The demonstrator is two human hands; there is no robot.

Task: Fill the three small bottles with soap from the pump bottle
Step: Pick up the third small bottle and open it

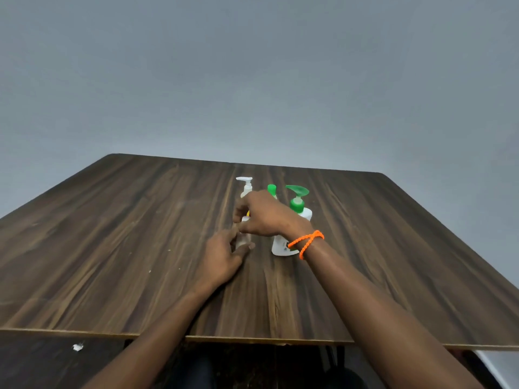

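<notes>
Clearly I was only starting: my left hand [224, 256] steadied a small clear plastic bottle [243, 239] on the dark wood-grain table [112, 248], while my right hand [266, 217] pinched at its top, seemingly its cap. Just beside stood the white pump bottle with green pump head [292, 220]. How full any small bottle was, I could not tell.
</notes>
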